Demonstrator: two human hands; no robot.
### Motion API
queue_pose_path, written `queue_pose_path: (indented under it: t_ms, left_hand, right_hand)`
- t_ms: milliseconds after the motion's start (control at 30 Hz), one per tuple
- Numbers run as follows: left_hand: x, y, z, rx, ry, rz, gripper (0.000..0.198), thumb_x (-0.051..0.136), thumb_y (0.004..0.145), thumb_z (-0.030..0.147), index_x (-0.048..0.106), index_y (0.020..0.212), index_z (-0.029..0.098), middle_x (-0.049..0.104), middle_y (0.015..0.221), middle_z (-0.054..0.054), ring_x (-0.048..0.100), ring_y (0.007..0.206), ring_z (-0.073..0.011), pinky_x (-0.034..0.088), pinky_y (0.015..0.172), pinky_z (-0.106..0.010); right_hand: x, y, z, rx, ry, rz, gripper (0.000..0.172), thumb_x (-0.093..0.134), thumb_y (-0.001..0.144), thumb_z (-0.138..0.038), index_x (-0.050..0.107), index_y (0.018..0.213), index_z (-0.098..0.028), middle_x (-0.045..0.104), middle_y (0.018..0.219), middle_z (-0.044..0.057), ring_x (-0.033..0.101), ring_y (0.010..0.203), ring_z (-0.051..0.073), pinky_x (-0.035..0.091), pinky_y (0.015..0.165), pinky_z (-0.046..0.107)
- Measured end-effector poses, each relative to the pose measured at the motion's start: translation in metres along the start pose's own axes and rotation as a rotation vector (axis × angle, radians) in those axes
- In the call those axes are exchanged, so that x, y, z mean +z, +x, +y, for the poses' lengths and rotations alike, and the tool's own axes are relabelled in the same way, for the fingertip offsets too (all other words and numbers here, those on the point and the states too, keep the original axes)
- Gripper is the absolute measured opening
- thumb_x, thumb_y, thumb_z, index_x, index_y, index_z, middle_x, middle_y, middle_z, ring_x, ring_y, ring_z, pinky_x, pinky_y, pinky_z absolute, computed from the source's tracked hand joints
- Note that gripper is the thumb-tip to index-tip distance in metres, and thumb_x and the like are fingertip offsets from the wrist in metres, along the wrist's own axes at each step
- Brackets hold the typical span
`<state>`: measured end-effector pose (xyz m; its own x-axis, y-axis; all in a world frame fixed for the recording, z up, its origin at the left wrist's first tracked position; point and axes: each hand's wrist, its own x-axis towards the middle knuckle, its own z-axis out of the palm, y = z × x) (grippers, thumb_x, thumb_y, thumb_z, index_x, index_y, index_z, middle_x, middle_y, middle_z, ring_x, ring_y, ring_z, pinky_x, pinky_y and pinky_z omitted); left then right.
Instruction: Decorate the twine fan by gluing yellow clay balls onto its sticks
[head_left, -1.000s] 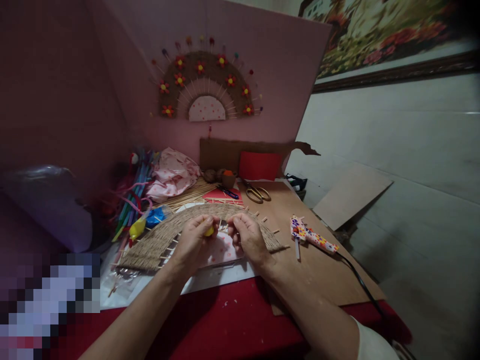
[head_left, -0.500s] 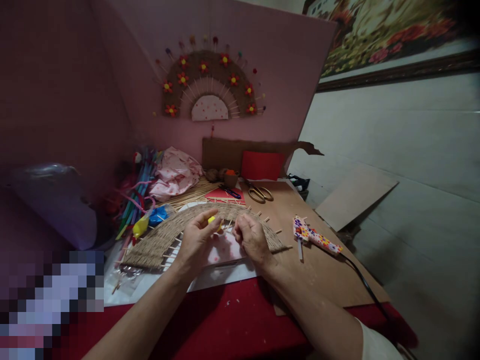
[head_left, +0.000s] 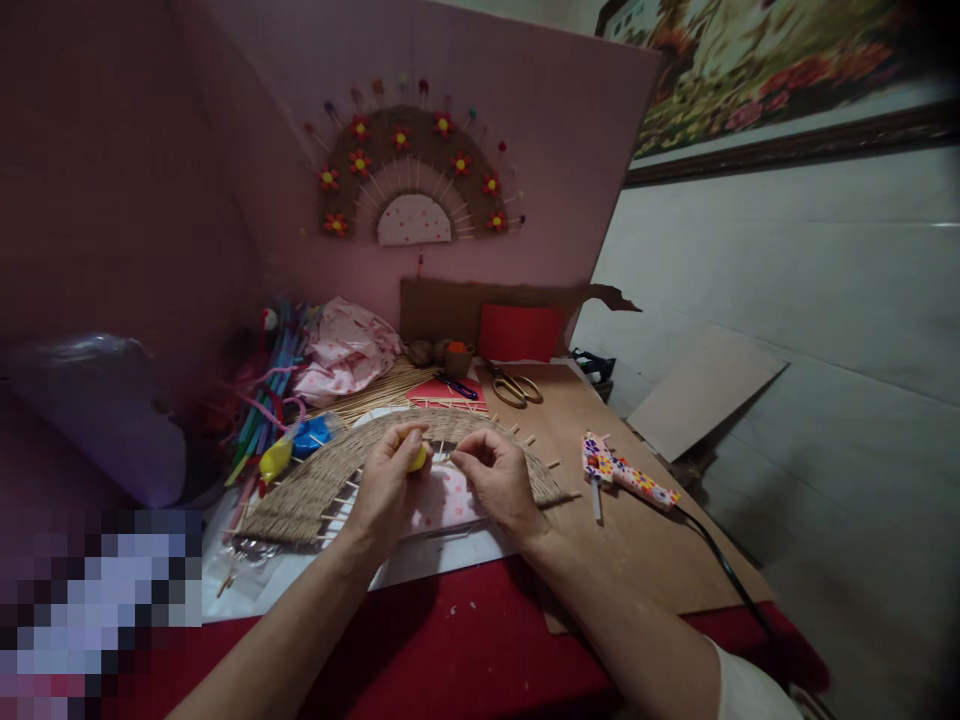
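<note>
A half-round woven jute fan [head_left: 315, 485] with wooden stick spokes lies on the table in front of me. Its middle is a pink dotted half-disc [head_left: 444, 500]. My left hand [head_left: 386, 485] is closed around a small yellow lump [head_left: 417, 458] just above the weave. My right hand [head_left: 499, 475] hovers beside it with thumb and forefinger pinched together; what they hold is too small to make out. Both hands are over the fan's centre, a few centimetres apart.
A flower-patterned glue gun [head_left: 626, 478] with a black cord lies to the right on a brown board [head_left: 600, 540]. Scissors [head_left: 514, 387], a red card [head_left: 521, 332], pink cloth [head_left: 345, 350], coloured pipe cleaners [head_left: 262, 400] and a finished fan [head_left: 412, 165] on the pink backdrop stand behind.
My left hand raised the yellow lump between its fingertips, then drew it back down into the fist. My right hand stayed pinched beside it, shifting only slightly.
</note>
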<state>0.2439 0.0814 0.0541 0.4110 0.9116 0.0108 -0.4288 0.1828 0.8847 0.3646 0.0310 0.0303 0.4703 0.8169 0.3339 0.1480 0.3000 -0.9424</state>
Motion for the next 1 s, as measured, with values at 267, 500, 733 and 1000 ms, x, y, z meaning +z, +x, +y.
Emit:
queue_pose_path:
  t_ms: [267, 500, 733, 1000]
  left_hand:
    - [-0.0001, 0.0009, 0.0033, -0.032, -0.033, 0.026, 0.035, 0.079, 0.058, 0.03, 0.065, 0.084, 0.011, 0.065, 0.068, -0.004, 0.054, 0.059, -0.0097, 0.041, 0.055, -0.018]
    - [-0.0015, 0.0, 0.0029, -0.005, -0.028, -0.063, 0.024, 0.075, 0.064, 0.026, 0.062, 0.08, 0.013, 0.053, 0.054, 0.003, 0.045, 0.046, -0.006, 0.031, 0.045, -0.016]
    - [-0.0021, 0.0024, 0.0057, 0.066, -0.059, -0.001, 0.029, 0.075, 0.066, 0.032, 0.067, 0.084, 0.012, 0.058, 0.064, 0.0, 0.05, 0.054, -0.0065, 0.038, 0.051, -0.016]
    - [-0.0083, 0.0068, 0.0077, 0.08, -0.051, 0.091, 0.041, 0.08, 0.056, 0.024, 0.066, 0.092, 0.012, 0.065, 0.077, -0.003, 0.054, 0.058, -0.0063, 0.044, 0.055, -0.016]
  right_hand:
    - [0.0014, -0.0063, -0.0079, 0.081, 0.072, -0.03, 0.026, 0.051, 0.084, -0.043, 0.059, 0.082, -0.018, 0.053, 0.056, -0.004, 0.042, 0.04, 0.008, 0.031, 0.036, 0.018]
    - [-0.0015, -0.0027, -0.0021, -0.04, -0.085, -0.019, 0.036, 0.046, 0.088, -0.041, 0.047, 0.059, -0.019, 0.041, 0.048, -0.005, 0.035, 0.041, 0.008, 0.028, 0.041, 0.02]
    - [-0.0002, -0.0033, -0.0072, 0.069, 0.034, 0.011, 0.031, 0.043, 0.087, -0.042, 0.056, 0.072, -0.018, 0.049, 0.052, -0.004, 0.035, 0.038, 0.007, 0.026, 0.038, 0.02]
    - [-0.0027, 0.0023, 0.0011, 0.035, 0.138, 0.118, 0.039, 0.051, 0.082, -0.049, 0.043, 0.058, -0.019, 0.036, 0.045, -0.008, 0.027, 0.037, 0.005, 0.021, 0.036, 0.018]
